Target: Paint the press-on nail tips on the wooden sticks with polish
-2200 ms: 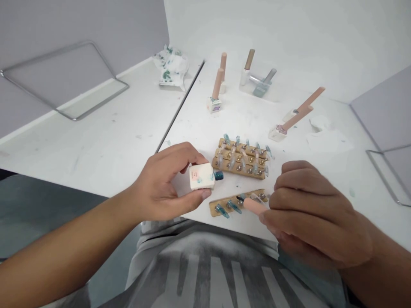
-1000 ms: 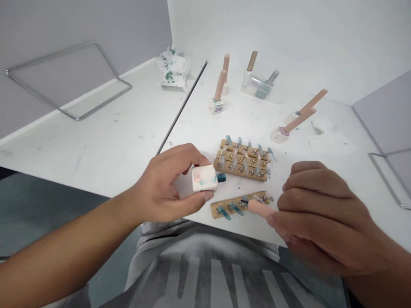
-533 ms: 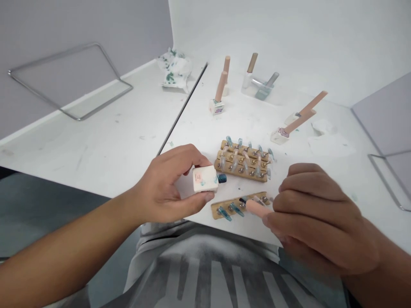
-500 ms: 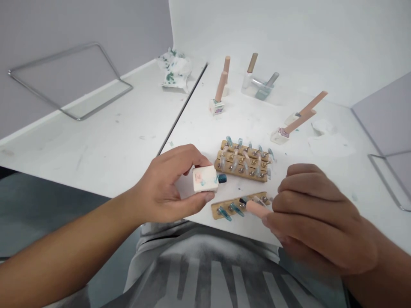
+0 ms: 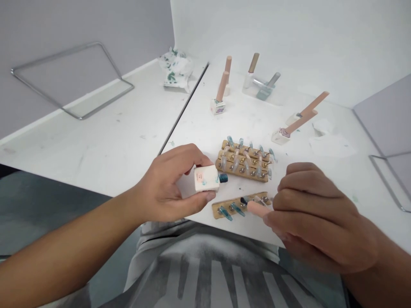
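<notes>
Between thumb and fingers, my left hand (image 5: 180, 184) holds a small white polish bottle (image 5: 206, 178) on its side, its dark teal neck facing right. My right hand (image 5: 317, 214) grips the pink handle (image 5: 257, 209) of a brush. The dark brush tip (image 5: 244, 200) is over the front wooden strip (image 5: 221, 212), which bears teal nail tips (image 5: 237, 209) on metal studs and a clearer one at its right. Whether the brush touches a tip cannot be made out. Behind it, several wooden strips (image 5: 244, 172) lie side by side with teal and clear tips.
Pink-capped bottles stand at the back (image 5: 218, 106) and lean at the right (image 5: 281, 135). A clear tray (image 5: 276, 96) holds more bottles. Crumpled stained tissue (image 5: 178, 72) lies back left, white tissue (image 5: 332, 143) at the right. Wire frames (image 5: 80, 118) flank the table (image 5: 128, 141).
Both hands hold the same things in nearly the same places. The view has shifted very slightly; the brush tip remains over the front strip.
</notes>
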